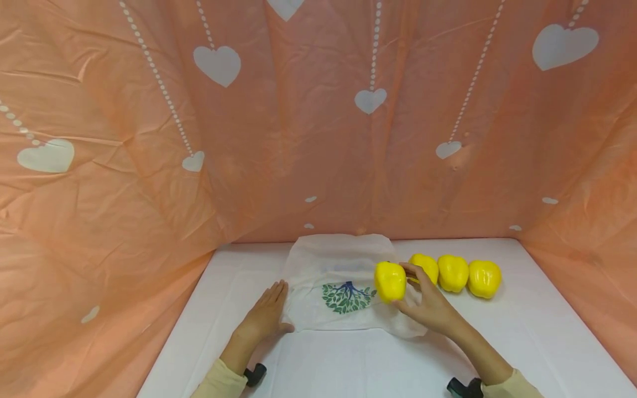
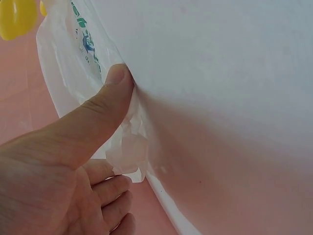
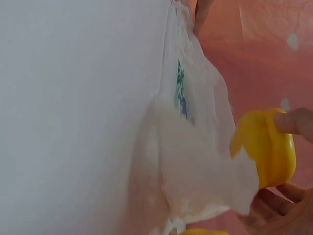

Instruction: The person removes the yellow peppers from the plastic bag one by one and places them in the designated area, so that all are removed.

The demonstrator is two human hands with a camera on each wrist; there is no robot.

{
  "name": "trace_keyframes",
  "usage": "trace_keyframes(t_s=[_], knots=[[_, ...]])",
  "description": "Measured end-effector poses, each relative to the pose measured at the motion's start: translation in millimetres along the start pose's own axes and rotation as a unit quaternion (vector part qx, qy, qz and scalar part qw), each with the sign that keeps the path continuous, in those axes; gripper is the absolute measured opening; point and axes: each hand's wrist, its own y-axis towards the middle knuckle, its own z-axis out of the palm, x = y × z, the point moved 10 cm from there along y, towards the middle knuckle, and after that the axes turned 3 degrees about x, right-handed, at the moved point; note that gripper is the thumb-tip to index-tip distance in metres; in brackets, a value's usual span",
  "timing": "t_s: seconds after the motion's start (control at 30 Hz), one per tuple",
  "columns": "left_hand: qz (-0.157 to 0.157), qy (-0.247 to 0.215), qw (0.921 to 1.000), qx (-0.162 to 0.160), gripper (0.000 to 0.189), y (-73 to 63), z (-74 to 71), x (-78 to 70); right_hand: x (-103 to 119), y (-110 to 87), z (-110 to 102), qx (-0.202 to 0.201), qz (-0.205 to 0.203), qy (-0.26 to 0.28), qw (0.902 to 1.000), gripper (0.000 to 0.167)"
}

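Observation:
A white plastic bag [image 1: 308, 309] with a green and blue tree print lies flat on the white table. My right hand [image 1: 429, 304] holds a yellow bell pepper [image 1: 390, 282] above the bag's right part, thumb and fingers at its sides. The right wrist view shows the same pepper [image 3: 266, 147] partly behind a raised flap of the bag [image 3: 200, 166]. At the bag's left edge rests my left hand [image 1: 266, 312], its fingers stretched out. Up close, the left thumb [image 2: 110, 98] touches the bag's edge; the fingertips are partly hidden behind crumpled plastic.
To the right of the bag stand three more yellow peppers in a row: one [image 1: 424, 268] partly behind my right hand, one in the middle [image 1: 453, 273] and one at the end [image 1: 485, 279]. An orange curtain with white hearts [image 1: 298, 138] encloses the table's back and sides.

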Motion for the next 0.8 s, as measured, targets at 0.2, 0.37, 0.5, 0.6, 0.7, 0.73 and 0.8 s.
trace_keyframes(t_s=[0.2, 0.37, 0.5, 0.6, 0.7, 0.73, 0.8], knots=[[-0.001, 0.000, 1.0000, 0.001, 0.104, 0.5, 0.3, 0.6, -5, -7.7, -14, 0.003, 0.012, 0.000, 0.9999, 0.084], [-0.002, 0.001, 1.0000, 0.002, 0.103, 0.5, 0.5, 0.7, -13, -12.7, -25, 0.004, 0.027, 0.012, 0.9996, 0.085], [0.000, 0.000, 1.0000, 0.000, 0.103, 0.2, -1.4, -1.5, -17, -16.4, -35, -0.006, 0.029, -0.007, 0.9995, 0.085], [0.001, -0.001, 1.0000, -0.001, 0.103, -0.1, -2.1, -2.3, -18, -19.7, -43, -0.015, 0.023, -0.026, 0.9993, 0.084], [0.001, 0.001, 1.0000, -0.002, 0.103, -0.2, -2.7, -2.6, -19, -22.9, -51, -0.021, 0.020, -0.030, 0.9991, 0.085], [0.002, 0.001, 1.0000, -0.003, 0.103, 0.0, -2.8, -2.5, -20, -23.7, -53, -0.020, 0.022, -0.028, 0.9992, 0.085], [0.003, 0.002, 1.0000, -0.006, 0.103, 0.2, -2.9, -2.3, -22, -25.3, -57, -0.021, 0.024, -0.022, 0.9993, 0.085]])
